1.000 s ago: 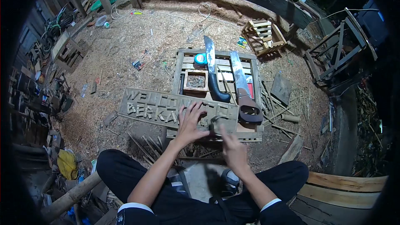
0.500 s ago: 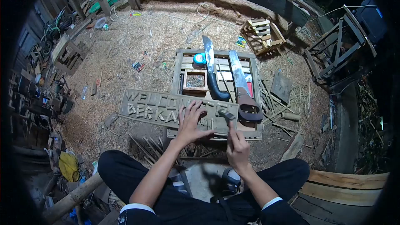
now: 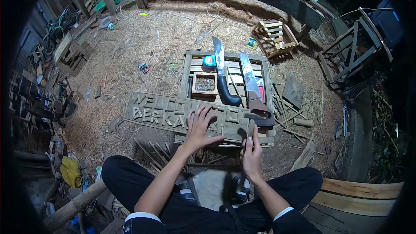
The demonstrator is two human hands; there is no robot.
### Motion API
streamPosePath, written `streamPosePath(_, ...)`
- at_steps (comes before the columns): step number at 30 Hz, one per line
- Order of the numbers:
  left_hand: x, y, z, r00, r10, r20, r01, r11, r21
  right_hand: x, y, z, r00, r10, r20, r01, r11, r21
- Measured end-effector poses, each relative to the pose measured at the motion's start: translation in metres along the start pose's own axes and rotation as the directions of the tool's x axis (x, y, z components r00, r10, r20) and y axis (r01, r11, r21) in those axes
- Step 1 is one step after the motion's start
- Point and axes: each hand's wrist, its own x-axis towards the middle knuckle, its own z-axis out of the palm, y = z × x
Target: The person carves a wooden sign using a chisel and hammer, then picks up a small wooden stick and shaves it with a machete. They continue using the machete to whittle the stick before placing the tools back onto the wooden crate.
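Observation:
A long wooden sign board [image 3: 149, 124] with raised letters made of small wood strips lies across a low slatted wooden table. Its upper row begins "WELCO" and its lower row "BERKA". My left hand [image 3: 199, 128] rests on the board with fingers spread, covering some letters, its thumb stretched to the right. Just above that thumb is a small wood strip [image 3: 222, 129]. My right hand [image 3: 251, 156] is wrapped round the handle of a hammer [image 3: 256, 116], whose head is at the board's right end, overlapping the saw handle in view.
On the slatted table [image 3: 187, 67] are a machete [image 3: 220, 60], a hand saw [image 3: 248, 73], a blue tape measure [image 3: 209, 61] and a wooden box [image 3: 205, 83] of small metal pieces. Wood shavings cover the ground. A slatted wooden crate [image 3: 275, 39] stands beyond, with sticks [image 3: 286, 112] at right.
My right hand and the hammer have moved right, from over the board's letters to its right end. My left hand stays in place on the board.

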Motion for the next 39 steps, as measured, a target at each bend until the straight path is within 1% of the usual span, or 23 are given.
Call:
streamPosePath(1, 0.001, 0.001, 0.001, 1.0, -0.003, 0.009, 0.003, 1.0, 0.002, -0.006, -0.002, 0.005, 1.0, 0.008, -0.029, -0.011, 0.996, -0.092)
streamPosePath(2, 0.002, 0.002, 0.001, 1.0, -0.001, 0.01, 0.001, 1.0, -0.005, 0.0, 0.022, 0.002, 0.976, -0.192, 0.105, 0.218, 0.889, -0.403)
streamPosePath(4, 0.002, 0.002, 0.0, 0.999, -0.009, 0.04, 0.009, 1.0, 0.002, 0.003, 0.033, 0.011, 0.854, -0.442, 0.275, 0.52, 0.756, -0.397)
streamPosePath(5, 0.002, 0.003, 0.0, 0.999, -0.016, 0.038, 0.016, 1.0, 0.004, 0.003, 0.036, 0.009, 0.885, -0.361, 0.294, 0.455, 0.802, -0.387)
streamPosePath(8, 0.002, 0.002, 0.0, 1.0, -0.005, 0.022, 0.005, 1.0, -0.01, 0.001, 0.026, 0.007, 0.902, -0.298, 0.314, 0.419, 0.778, -0.467)
streamPosePath(12, 0.001, 0.0, 0.0, 0.999, -0.008, 0.04, 0.007, 1.0, 0.011, -0.003, 0.01, 0.001, 0.886, -0.306, 0.348, 0.456, 0.706, -0.542)
streamPosePath(14, 0.0, 0.0, 0.001, 1.0, 0.011, 0.015, -0.011, 1.0, 0.012, -0.005, 0.003, -0.001, 0.902, -0.347, 0.257, 0.431, 0.683, -0.59)
streamPosePath(16, 0.0, -0.001, 0.002, 1.0, 0.002, 0.029, -0.003, 1.0, 0.01, -0.004, 0.01, -0.001, 0.89, -0.389, 0.238, 0.452, 0.677, -0.582)
streamPosePath(18, 0.001, -0.001, 0.003, 0.999, 0.002, 0.044, -0.002, 1.0, 0.008, -0.003, 0.021, 0.001, 0.86, -0.353, 0.368, 0.51, 0.559, -0.654)
streamPosePath(19, 0.001, -0.002, 0.003, 0.998, 0.002, 0.058, -0.003, 1.0, 0.028, -0.005, 0.021, 0.0, 0.875, -0.299, 0.381, 0.485, 0.55, -0.68)
streamPosePath(22, 0.001, -0.001, 0.0, 0.999, 0.001, 0.046, -0.002, 1.0, 0.031, -0.001, 0.007, -0.002, 0.885, -0.331, 0.328, 0.466, 0.61, -0.641)
streamPosePath(23, 0.001, 0.0, 0.0, 1.0, 0.008, 0.027, -0.009, 1.0, 0.006, -0.002, -0.002, -0.003, 0.923, -0.245, 0.298, 0.384, 0.658, -0.648)
streamPosePath(24, -0.001, -0.001, 0.001, 1.0, 0.003, 0.024, -0.004, 1.0, 0.007, -0.002, 0.003, -0.002, 0.921, -0.245, 0.304, 0.388, 0.657, -0.647)
streamPosePath(26, -0.002, -0.002, 0.003, 0.998, 0.056, 0.01, -0.056, 0.997, 0.054, 0.0, 0.014, 0.002, 0.823, -0.541, 0.176, 0.553, 0.69, -0.466)
streamPosePath(27, -0.001, -0.001, 0.002, 0.998, 0.056, 0.009, -0.057, 0.997, 0.054, -0.004, 0.008, 0.005, 0.879, -0.43, 0.205, 0.476, 0.786, -0.395)
streamPosePath(28, 0.0, 0.0, 0.002, 0.999, 0.036, 0.012, -0.037, 0.999, 0.039, -0.004, 0.01, 0.005, 0.88, -0.43, 0.202, 0.475, 0.786, -0.395)
streamPosePath(30, 0.002, 0.001, 0.001, 1.0, 0.02, 0.02, -0.021, 1.0, 0.023, -0.005, 0.012, 0.007, 0.946, -0.152, 0.288, 0.257, 0.891, -0.375)
streamPosePath(31, 0.002, 0.002, 0.001, 1.0, 0.016, 0.026, -0.017, 1.0, 0.018, -0.007, 0.005, 0.006, 0.966, 0.042, 0.256, 0.077, 0.895, -0.439)
streamPosePath(32, 0.001, 0.001, 0.0, 1.0, 0.007, 0.03, -0.008, 1.0, 0.013, -0.007, 0.004, 0.008, 0.965, 0.043, 0.259, 0.078, 0.896, -0.438)
streamPosePath(34, -0.001, -0.001, 0.0, 1.0, 0.01, 0.023, -0.011, 1.0, 0.019, -0.009, 0.004, 0.01, 0.997, 0.006, 0.079, 0.019, 0.952, -0.305)
streamPosePath(35, -0.001, 0.0, 0.001, 1.0, 0.025, 0.019, -0.025, 0.999, 0.02, -0.007, 0.026, 0.013, 0.977, -0.2, 0.073, 0.213, 0.907, -0.362)
streamPosePath(36, 0.0, 0.001, 0.002, 0.999, 0.03, 0.02, -0.031, 0.999, 0.014, -0.004, 0.027, 0.013, 0.958, -0.12, 0.259, 0.236, 0.845, -0.48)
streamPosePath(39, 0.002, 0.002, 0.0, 1.0, 0.007, 0.019, -0.007, 1.0, -0.008, 0.001, 0.03, 0.013, 0.956, -0.08, 0.282, 0.202, 0.878, -0.434)
